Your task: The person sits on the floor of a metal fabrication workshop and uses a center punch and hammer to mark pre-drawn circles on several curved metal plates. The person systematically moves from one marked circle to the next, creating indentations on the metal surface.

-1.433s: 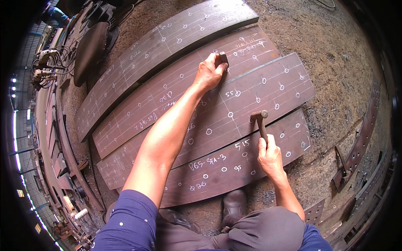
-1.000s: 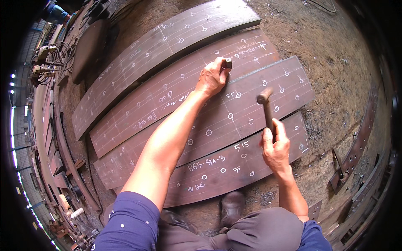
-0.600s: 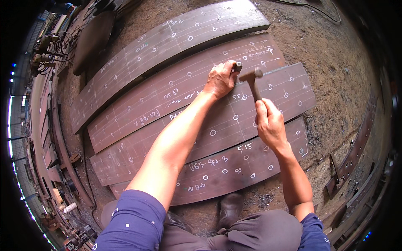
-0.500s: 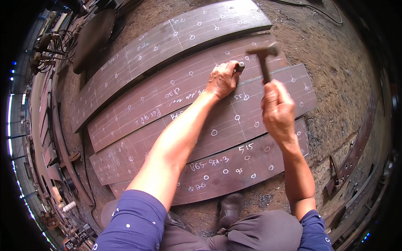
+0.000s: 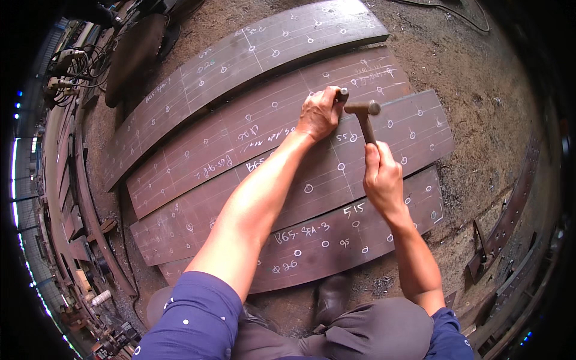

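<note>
My left hand (image 5: 319, 113) is closed round a short metal punch (image 5: 342, 94), whose head pokes out above the fingers; its lower end is hidden. It rests on the second reddish-brown steel plate (image 5: 240, 114) from the far side, which bears scribed lines and chalk circles. In my right hand (image 5: 384, 177) is a hammer (image 5: 363, 111), gripped by its handle. The hammer's head hangs just right of the punch, slightly nearer to me and apart from it. Below the right hand lie the third plate (image 5: 324, 162) and the nearest plate (image 5: 312, 258), also chalk-marked.
A thick greyish steel plate (image 5: 264, 42) lies farthest away. Dirt floor (image 5: 480, 120) with metal shavings surrounds the plates. At far left are cables and a machine (image 5: 66, 72) and long steel strips (image 5: 90, 198). A drilled steel bar (image 5: 510, 222) lies at right. My boot (image 5: 333, 297) stands by the near plate.
The hammer has come down and left, from above the plates' right part to beside the punch. My right hand moved down and left with it. My left hand stays with the punch.
</note>
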Demonstrator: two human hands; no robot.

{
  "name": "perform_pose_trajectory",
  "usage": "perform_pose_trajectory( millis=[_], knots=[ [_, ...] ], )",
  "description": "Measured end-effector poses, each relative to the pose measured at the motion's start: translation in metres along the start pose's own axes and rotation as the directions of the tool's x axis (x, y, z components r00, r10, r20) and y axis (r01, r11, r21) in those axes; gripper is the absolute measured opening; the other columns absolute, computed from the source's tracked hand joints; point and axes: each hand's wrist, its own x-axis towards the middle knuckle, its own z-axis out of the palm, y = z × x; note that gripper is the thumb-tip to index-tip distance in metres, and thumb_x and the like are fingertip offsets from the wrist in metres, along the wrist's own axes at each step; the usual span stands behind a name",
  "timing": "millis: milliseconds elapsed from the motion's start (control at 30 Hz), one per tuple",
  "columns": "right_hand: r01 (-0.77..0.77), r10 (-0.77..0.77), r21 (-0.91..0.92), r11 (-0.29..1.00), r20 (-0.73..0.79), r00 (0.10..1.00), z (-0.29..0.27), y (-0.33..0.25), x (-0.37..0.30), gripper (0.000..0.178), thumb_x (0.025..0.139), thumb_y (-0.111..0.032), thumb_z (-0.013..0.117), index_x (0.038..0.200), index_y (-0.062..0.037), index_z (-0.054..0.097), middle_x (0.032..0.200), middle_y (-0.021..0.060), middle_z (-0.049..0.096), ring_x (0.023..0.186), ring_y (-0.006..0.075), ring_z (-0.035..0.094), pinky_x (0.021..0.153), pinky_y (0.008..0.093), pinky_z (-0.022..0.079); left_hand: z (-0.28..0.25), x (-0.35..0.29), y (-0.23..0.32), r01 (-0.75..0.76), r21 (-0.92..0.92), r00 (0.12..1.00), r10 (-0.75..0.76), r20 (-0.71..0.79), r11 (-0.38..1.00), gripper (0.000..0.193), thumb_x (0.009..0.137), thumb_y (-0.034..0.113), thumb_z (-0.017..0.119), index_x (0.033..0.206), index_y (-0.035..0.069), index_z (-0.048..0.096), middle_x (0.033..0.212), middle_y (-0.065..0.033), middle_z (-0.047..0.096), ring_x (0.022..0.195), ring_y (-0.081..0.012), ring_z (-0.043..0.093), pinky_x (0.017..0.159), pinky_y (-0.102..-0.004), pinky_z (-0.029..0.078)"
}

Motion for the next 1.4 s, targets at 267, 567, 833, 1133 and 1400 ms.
perform_pose_trajectory(
  millis=[267, 567, 833, 1133, 1400],
  knots=[
    [-0.195, 0.196, -0.095, 0.976, 0.001, 0.981, -0.036, 0.04, -0.074, 0.029, 0.112, -0.029, 0.052, 0.117, -0.0017, 0.062, 0.064, 0.0157, 0.058, 0.057, 0.0305, 0.059, 0.054, 0.0443, 0.045, -0.014, 0.015, 0.014, 0.248, -0.08, 0.965, -0.239, 0.103, 0.966, 0.029, 0.097, 0.019, 0.071, 0.122, 0.008, 0.063, 0.109, -0.0181, 0.076, 0.098, -0.032, 0.076, 0.085, -0.0419, 0.058],
    [-0.346, 0.349, -0.06, 0.936, 0.04, 0.936, -0.037, 0.068, -0.099, 0.031, 0.114, -0.03, 0.045, 0.107, -0.0029, 0.058, 0.065, 0.0205, 0.059, 0.061, 0.0422, 0.065, 0.056, 0.0503, 0.046, -0.012, 0.074, 0.021, 0.356, -0.131, 0.925, -0.33, 0.186, 0.925, 0.035, 0.098, 0.024, 0.071, 0.124, 0.002, 0.064, 0.117, -0.0167, 0.076, 0.113, -0.0277, 0.072, 0.098, -0.0396, 0.053],
    [-0.283, 0.287, -0.095, 0.954, 0.021, 0.958, -0.035, 0.072, -0.102, 0.025, 0.113, -0.026, 0.046, 0.105, -0.0037, 0.054, 0.066, 0.0237, 0.059, 0.063, 0.0496, 0.063, 0.055, 0.0539, 0.045, -0.004, 0.099, 0.023, 0.364, -0.065, 0.908, -0.338, 0.248, 0.929, 0.05, 0.095, 0.034, 0.073, 0.134, 0.003, 0.063, 0.128, -0.0208, 0.072, 0.121, -0.0316, 0.069, 0.103, -0.041, 0.051],
    [-0.271, 0.276, -0.093, 0.958, 0.043, 0.96, -0.037, 0.068, -0.1, 0.022, 0.113, -0.024, 0.047, 0.104, -0.0038, 0.052, 0.065, 0.0252, 0.058, 0.065, 0.0518, 0.062, 0.054, 0.0554, 0.044, 0.002, 0.099, 0.015, 0.353, -0.028, 0.908, -0.335, 0.25, 0.935, 0.053, 0.095, 0.035, 0.072, 0.134, 0.0, 0.062, 0.127, -0.0228, 0.072, 0.12, -0.0347, 0.069, 0.102, -0.042, 0.052],
    [-0.261, 0.265, -0.088, 0.961, 0.036, 0.963, -0.037, 0.068, -0.099, 0.021, 0.112, -0.023, 0.047, 0.105, -0.0038, 0.052, 0.066, 0.0258, 0.06, 0.066, 0.0524, 0.063, 0.055, 0.0559, 0.045, 0.007, 0.096, 0.018, 0.341, 0.008, 0.919, -0.335, 0.207, 0.94, 0.048, 0.096, 0.033, 0.072, 0.131, 0.002, 0.063, 0.123, -0.0221, 0.074, 0.119, -0.0367, 0.07, 0.101, -0.0433, 0.053]
  ],
)
